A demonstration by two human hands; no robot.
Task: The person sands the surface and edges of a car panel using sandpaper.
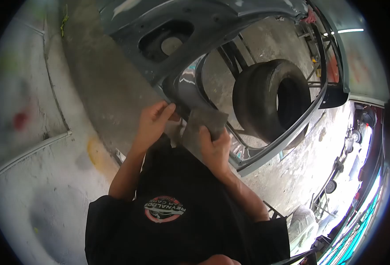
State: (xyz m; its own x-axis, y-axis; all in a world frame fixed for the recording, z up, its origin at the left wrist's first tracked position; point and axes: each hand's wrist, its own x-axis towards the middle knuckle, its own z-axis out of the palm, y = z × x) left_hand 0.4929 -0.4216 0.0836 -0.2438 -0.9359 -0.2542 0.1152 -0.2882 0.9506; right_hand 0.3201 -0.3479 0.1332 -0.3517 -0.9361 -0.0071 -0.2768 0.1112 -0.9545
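A grey car body panel (137,24) with a large window-like opening spans the space in front of me. At its near left edge is my left hand (153,121), fingers curled and thumb laid along the edge, closed on the panel there. My right hand (215,148) pinches a grey sheet of sandpaper (199,123), thumb on top and fingers mostly hidden underneath. The sheet lies against or just over the panel's near edge; contact cannot be made out.
Behind the opening a black tire (272,97) rests in a metal stand. To the left is a pale painted panel (49,176) with yellow and red marks. Concrete floor (102,84) lies between. Wheels (330,187) and a covered object (303,225) are at the right.
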